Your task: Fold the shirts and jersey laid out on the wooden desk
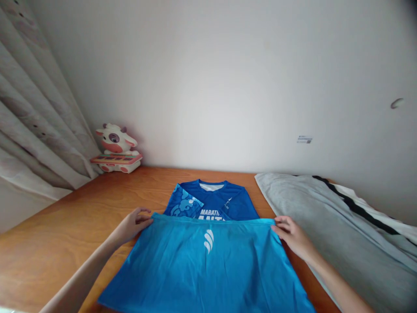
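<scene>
Pinched nearly closed, left hand (130,226) and right hand (294,237) grip opposite ends of shirt hem (241,222), spaced wide so it runs straight

A blue shirt (234,202), its lighter hem (213,220) folded up over its lettered chest, lies on wood (130,191)

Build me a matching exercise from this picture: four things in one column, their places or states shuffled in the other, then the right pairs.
1. White-and-pink cow-shaped toy
2. Soft grey cloth
3. Bare left hand
4. Bare right hand

A. At the light blue fabric corner nearer the cloth
B. Near the pale patterned curtain
C. Spread on the orange-brown wooden surface, reaching the plain white wall
D. At the fabric corner farther from the cloth

Pairs: 1-B, 2-C, 3-D, 4-A
</scene>
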`<state>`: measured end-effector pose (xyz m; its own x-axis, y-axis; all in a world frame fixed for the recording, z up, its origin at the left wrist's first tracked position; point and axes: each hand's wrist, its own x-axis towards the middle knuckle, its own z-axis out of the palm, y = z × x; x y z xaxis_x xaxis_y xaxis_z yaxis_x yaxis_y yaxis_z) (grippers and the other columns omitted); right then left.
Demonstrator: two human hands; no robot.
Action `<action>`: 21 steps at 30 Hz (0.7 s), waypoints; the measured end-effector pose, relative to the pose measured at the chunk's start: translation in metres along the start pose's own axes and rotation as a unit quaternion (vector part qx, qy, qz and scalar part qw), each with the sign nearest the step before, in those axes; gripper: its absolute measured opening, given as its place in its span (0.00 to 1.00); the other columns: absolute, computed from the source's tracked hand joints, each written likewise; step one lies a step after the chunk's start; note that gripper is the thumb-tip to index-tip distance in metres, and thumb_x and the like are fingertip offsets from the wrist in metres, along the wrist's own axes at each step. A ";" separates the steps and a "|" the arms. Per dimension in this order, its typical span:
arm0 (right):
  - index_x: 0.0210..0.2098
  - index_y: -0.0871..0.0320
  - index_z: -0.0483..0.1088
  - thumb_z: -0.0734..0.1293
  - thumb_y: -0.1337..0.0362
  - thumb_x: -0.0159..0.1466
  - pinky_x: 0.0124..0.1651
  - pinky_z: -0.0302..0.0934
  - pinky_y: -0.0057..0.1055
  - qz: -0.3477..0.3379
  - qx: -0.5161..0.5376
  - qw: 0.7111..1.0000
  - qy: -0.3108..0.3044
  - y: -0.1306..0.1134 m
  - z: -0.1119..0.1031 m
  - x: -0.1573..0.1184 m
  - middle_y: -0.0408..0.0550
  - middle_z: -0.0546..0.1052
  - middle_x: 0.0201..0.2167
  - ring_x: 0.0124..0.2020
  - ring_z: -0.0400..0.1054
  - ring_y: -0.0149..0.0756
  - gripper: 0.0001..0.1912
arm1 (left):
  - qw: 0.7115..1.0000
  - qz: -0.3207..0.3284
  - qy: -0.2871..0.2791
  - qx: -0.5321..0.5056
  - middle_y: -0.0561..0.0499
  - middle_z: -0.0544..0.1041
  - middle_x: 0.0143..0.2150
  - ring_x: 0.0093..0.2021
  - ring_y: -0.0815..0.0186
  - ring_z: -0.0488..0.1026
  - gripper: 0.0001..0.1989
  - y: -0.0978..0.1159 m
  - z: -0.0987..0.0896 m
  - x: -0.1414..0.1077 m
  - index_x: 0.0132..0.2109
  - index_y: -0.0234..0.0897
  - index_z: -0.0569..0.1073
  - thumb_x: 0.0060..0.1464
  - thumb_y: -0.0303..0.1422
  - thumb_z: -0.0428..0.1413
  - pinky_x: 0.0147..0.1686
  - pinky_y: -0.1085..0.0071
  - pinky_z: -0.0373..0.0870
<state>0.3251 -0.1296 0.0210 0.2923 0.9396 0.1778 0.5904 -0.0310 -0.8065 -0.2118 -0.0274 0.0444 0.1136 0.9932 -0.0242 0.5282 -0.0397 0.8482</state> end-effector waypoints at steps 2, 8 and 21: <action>0.36 0.53 0.69 0.63 0.37 0.58 0.35 0.69 0.33 -0.020 -0.003 1.000 -0.002 0.005 0.001 -0.002 0.47 0.79 0.28 0.30 0.74 0.40 0.25 | 0.998 0.050 0.000 0.035 0.50 0.81 0.30 0.31 0.59 0.78 0.28 0.000 0.001 0.000 0.36 0.39 0.75 0.43 0.60 0.61 0.31 0.68 0.74; 0.37 0.53 0.77 0.58 0.46 0.67 0.58 0.64 0.38 -0.111 -0.049 0.991 -0.049 -0.008 -0.011 -0.004 0.54 0.80 0.46 0.52 0.73 0.45 0.22 | 0.993 0.112 0.021 0.025 0.46 0.83 0.41 0.43 0.56 0.78 0.27 0.012 -0.017 0.003 0.43 0.39 0.81 0.50 0.58 0.59 0.44 0.66 0.75; 0.46 0.59 0.78 0.61 0.62 0.62 0.49 0.67 0.38 -0.059 -0.175 0.983 0.014 -0.028 0.057 0.167 0.52 0.82 0.40 0.42 0.75 0.44 0.18 | 0.991 0.069 0.114 0.023 0.44 0.82 0.38 0.39 0.55 0.79 0.38 0.041 0.004 0.160 0.58 0.27 0.75 0.44 0.48 0.62 0.42 0.62 0.76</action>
<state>0.3143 0.0472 0.0414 0.2244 0.9341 0.2778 0.8424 -0.0426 -0.5371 -0.1688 0.1297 0.0736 -0.0030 0.9766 0.2150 0.5596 -0.1765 0.8097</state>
